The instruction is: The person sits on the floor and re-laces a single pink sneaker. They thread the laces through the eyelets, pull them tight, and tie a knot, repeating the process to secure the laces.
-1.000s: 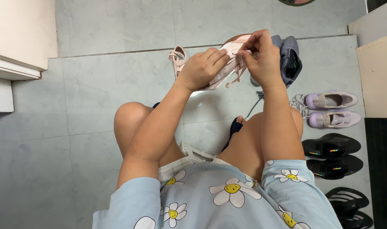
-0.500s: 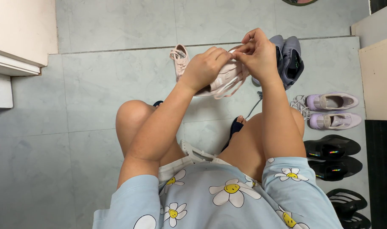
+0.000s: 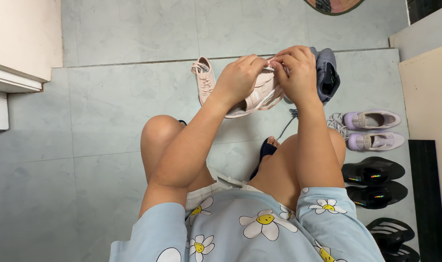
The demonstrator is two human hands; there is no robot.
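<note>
No packages, labels, signs or screens appear in this view; the tiled floor carries only footwear.

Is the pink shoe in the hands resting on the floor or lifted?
Lifted: both hands, left and right, hold the pink sneaker above the floor.

Light blue short-sleeved shirt (image 3: 259,228), white-and-yellow daisy print; bare forearms, knees.
</note>
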